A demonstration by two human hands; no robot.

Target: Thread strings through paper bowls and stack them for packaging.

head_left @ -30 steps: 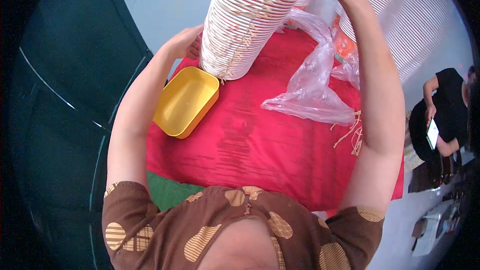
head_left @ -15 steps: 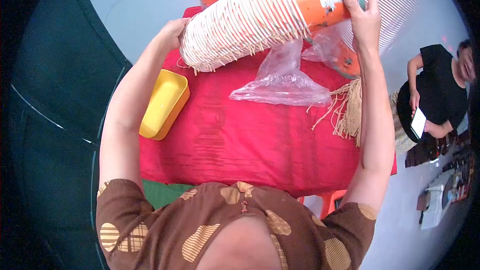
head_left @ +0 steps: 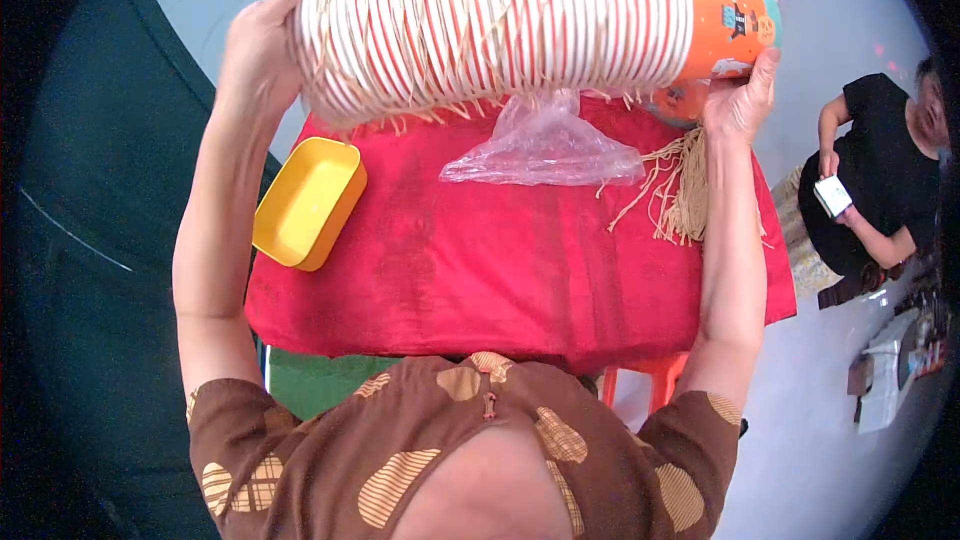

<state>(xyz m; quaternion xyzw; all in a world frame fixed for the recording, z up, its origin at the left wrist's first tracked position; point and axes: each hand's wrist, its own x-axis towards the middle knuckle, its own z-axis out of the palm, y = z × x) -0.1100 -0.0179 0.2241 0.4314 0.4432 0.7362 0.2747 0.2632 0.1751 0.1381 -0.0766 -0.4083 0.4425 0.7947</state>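
Note:
A long stack of nested paper buckets [head_left: 500, 25] lies nearly level across the top of the view, held up over the table between my two hands. White rims and loose beige cords line most of it; the outermost bucket is orange with a teal base and small printed figures. My left hand [head_left: 265, 45] grips the rim end, its fingertips hidden by the stack. At the base end, my right hand [head_left: 740, 105] supports the orange bucket from below, thumb up along its side. A clear plastic bag [head_left: 545, 155] lies crumpled on the table beneath the stack.
The table has a red cloth [head_left: 470, 270]. On its left stands a yellow plastic box [head_left: 315, 205]. A bundle of beige cords [head_left: 682, 195] lies by my right forearm, near another orange bucket [head_left: 680, 100]. A person in black [head_left: 870, 170] holds a white object at the right.
The stack has swung from a slant to nearly level and looks larger. My left hand has moved left and up with the rim end; my right hand has moved down with the base.

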